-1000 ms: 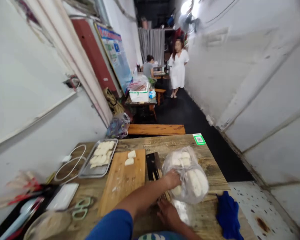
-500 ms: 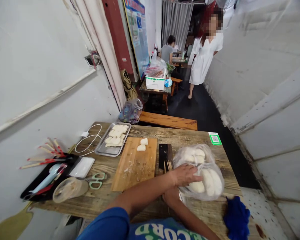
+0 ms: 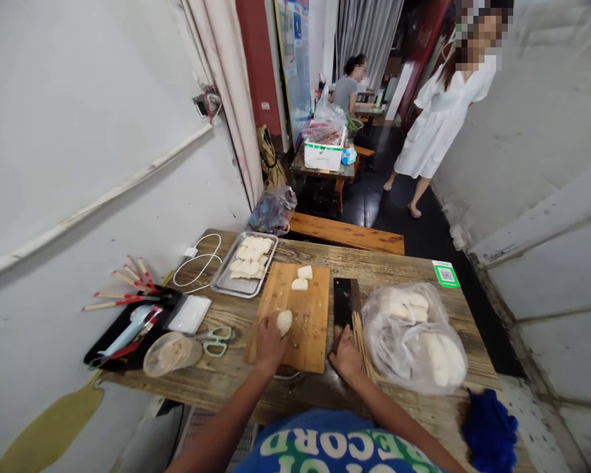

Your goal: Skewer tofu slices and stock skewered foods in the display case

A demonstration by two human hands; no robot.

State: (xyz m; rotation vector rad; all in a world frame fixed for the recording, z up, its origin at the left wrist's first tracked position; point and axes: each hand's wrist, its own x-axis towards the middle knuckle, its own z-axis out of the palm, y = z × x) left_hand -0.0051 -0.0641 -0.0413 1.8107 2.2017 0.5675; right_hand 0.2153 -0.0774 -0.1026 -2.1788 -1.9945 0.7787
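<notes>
Head view: a metal tray at the far left of the wooden table is seen filled with white dough pieces. A clear plastic bag on the right holds more white pieces. A round plastic container stands near the front edge, beside green scissors. A narrow room with white walls is shown, and a person in a white dress stands further back. On the cutting board, a white dough piece is gripped by the fingers of the left hand. The right hand is closed on the cleaver handle, next to bamboo skewers. Two cut pieces lie at the board's far end.
</notes>
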